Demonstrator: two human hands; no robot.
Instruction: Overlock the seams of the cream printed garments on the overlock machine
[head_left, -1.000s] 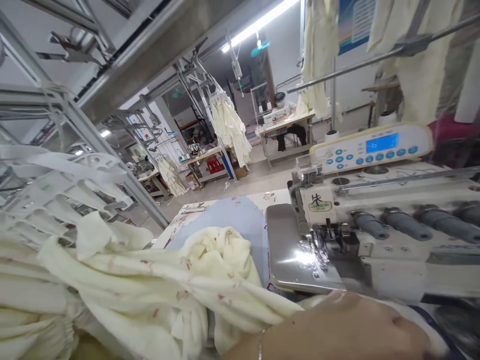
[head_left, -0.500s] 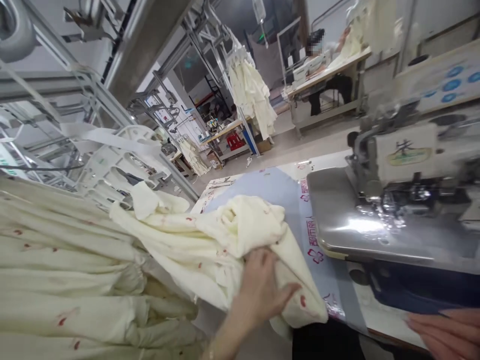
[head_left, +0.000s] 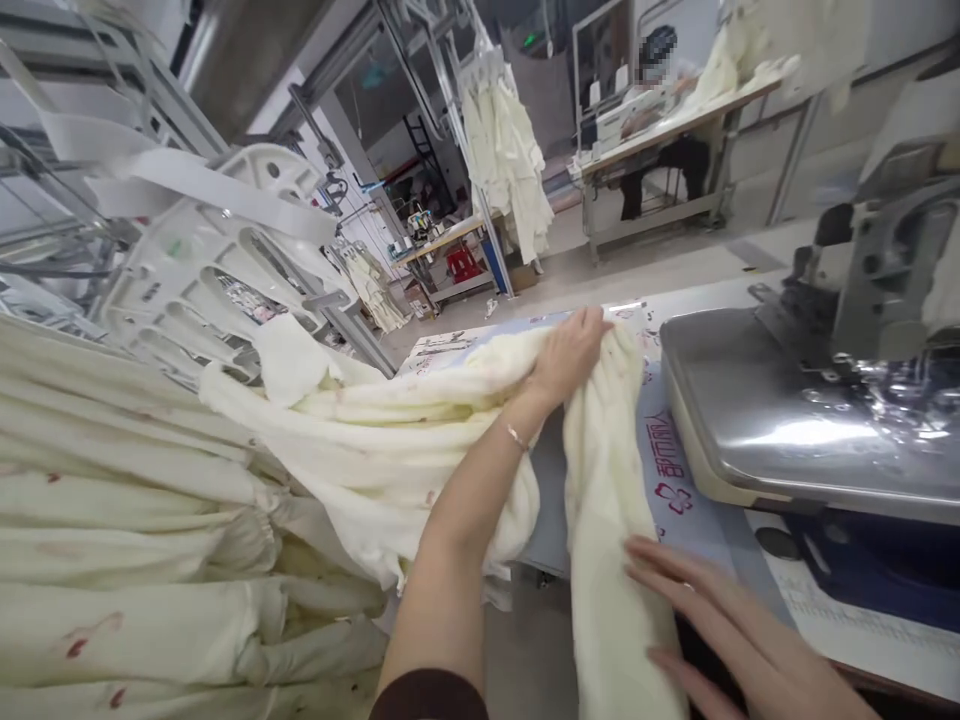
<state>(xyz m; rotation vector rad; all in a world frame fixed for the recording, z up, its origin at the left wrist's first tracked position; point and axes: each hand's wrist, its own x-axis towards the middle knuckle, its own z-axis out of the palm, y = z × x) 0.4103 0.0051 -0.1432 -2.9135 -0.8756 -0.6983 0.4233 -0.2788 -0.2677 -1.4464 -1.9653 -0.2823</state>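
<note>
My left hand [head_left: 568, 356] reaches forward and grips the far end of a cream garment [head_left: 600, 490] lying over the table edge beside the sewing machine [head_left: 825, 400]. The fingers are curled into the fabric. My right hand [head_left: 720, 620] lies flat on the lower part of the same garment, fingers spread. The cloth drapes from the left hand down toward me. More cream garments with small red prints [head_left: 150, 530] hang in a bundle at my left.
A white plastic hanger rack [head_left: 217, 250] stands behind the bundle. The machine's shiny metal bed [head_left: 780, 430] sits on a table with a blue-grey mat [head_left: 675, 480]. Farther off, hung garments [head_left: 506, 165] and a person seated at another work table [head_left: 660, 110].
My left hand moved forward from the bunched cloth to its far end and stretched it out. My right hand came in from the lower right and now rests on the garment.
</note>
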